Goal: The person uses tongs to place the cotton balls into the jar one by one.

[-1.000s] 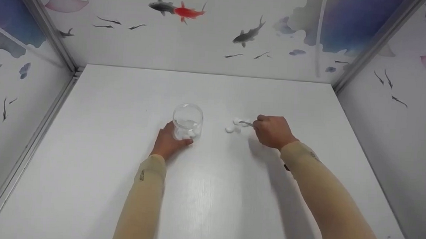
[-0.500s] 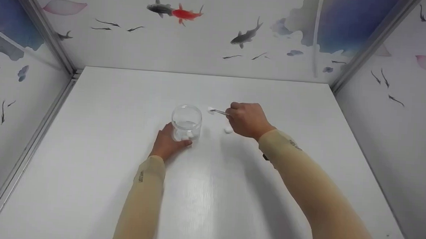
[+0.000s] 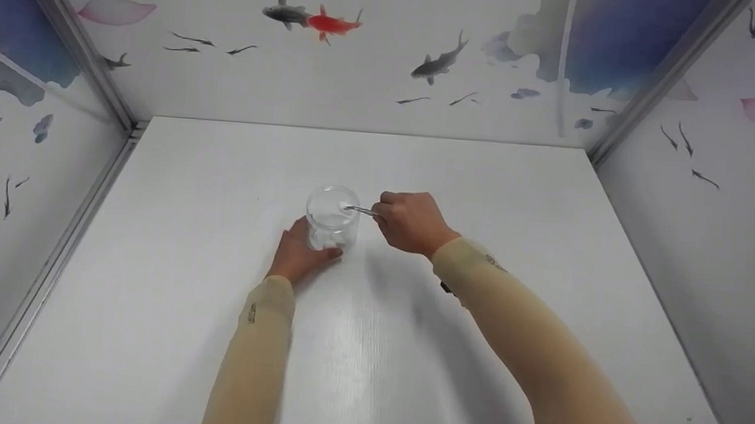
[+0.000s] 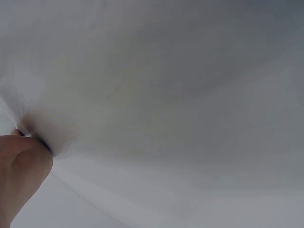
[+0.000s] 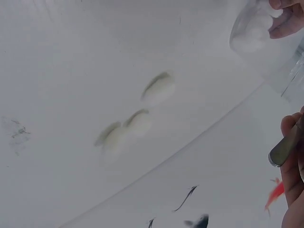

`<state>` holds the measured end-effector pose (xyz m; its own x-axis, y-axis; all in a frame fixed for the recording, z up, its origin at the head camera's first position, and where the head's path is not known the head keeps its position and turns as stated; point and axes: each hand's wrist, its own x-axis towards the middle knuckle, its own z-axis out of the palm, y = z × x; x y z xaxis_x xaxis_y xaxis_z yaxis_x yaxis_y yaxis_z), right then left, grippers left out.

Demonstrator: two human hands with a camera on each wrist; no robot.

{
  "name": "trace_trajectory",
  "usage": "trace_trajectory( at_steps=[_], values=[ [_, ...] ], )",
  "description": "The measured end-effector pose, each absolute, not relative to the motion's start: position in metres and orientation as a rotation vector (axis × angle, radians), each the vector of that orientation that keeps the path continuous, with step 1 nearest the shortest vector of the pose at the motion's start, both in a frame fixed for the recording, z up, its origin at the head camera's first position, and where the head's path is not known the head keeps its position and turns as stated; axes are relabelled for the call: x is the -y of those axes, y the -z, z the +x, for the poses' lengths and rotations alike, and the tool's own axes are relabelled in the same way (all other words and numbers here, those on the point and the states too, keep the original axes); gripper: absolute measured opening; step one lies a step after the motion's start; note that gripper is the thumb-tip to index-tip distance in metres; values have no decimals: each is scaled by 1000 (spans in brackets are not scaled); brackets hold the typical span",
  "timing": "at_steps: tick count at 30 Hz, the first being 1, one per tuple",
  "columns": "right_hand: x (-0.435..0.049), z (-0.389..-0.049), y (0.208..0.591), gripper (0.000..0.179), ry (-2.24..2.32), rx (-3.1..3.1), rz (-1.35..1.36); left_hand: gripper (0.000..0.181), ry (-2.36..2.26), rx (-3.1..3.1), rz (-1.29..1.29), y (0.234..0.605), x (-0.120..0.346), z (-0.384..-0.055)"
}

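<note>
My left hand (image 3: pixel 297 253) grips the lower part of a clear jar (image 3: pixel 353 227), with the thumb round its near side. Several white cotton balls (image 3: pixel 328 240) lie in the bottom of the jar. My right hand (image 3: pixel 414 222) pinches metal tweezers (image 3: pixel 364 211), whose tips reach over the jar's mouth with a white cotton ball (image 3: pixel 344 206) at them. In the right wrist view, the rounded back end of the tweezers sticks out from the fingers. The left wrist view shows mostly white blur, with part of the left hand (image 4: pixel 23 166) at the left edge.
Three white cotton balls (image 5: pixel 160 89) lie on the white table (image 3: pixel 223 163) in the right wrist view; my right hand and forearm hide them in the head view. White walls (image 3: pixel 358 99) with painted fish stand at the back and both sides.
My right hand has lifted a cotton ball from the table with the tweezers and moved left, bringing it over the jar's mouth. The left hand and jar have stayed in place.
</note>
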<state>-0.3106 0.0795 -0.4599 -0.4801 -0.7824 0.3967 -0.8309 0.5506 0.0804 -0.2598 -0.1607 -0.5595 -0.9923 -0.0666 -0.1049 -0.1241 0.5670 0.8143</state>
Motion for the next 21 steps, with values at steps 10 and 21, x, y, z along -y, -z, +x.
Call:
trace_trajectory(
  at_steps=[10, 21],
  values=[
    [-82, -311, 463, 11, -148, 2439, 1331, 101, -1426, -2719, -185, 559, 160, -260],
    [-110, -312, 460, 8, -169, 2409, 1302, 102, -1381, -2743, -141, 556, 159, -258]
  ],
)
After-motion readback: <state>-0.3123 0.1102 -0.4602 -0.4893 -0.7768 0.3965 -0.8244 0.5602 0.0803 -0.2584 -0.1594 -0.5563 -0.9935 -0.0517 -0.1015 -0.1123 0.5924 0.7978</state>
